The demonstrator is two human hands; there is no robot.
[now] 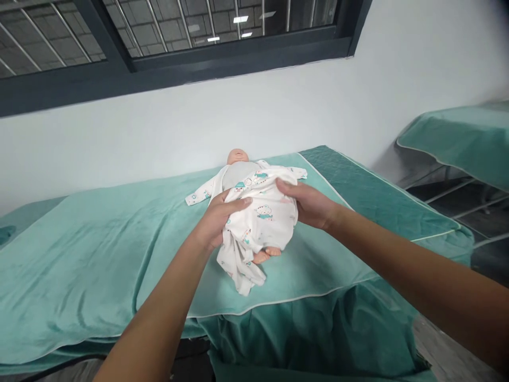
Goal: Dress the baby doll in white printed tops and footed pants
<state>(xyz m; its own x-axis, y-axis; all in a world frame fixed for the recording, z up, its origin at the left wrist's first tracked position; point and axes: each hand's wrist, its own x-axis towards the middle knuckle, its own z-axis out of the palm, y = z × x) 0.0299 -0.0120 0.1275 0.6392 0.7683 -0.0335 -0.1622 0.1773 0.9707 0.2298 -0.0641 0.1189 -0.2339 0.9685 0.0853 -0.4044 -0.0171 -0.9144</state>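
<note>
While the green sheet [91, 254] runs off left, left hand [217, 217] grips the suit [264, 228] along its left side, thumb on top, fingers mostly hidden. Doll [237, 155] lies on the sheet mid-frame, head toward the wall [178, 127], suit bunched over its lower body, bare feet [261, 258] poking out below; loose suit fabric trails left of them. Right hand [312, 204] holds the suit's right side, thumb on top. Far right, another green-covered bed [457, 140].

One left hand [217, 216] and one right hand [312, 203] are present. One doll [237, 156] shows two feet [272, 251]. Window [238, 56], one; green-covered surfaces [99, 249], two.
</note>
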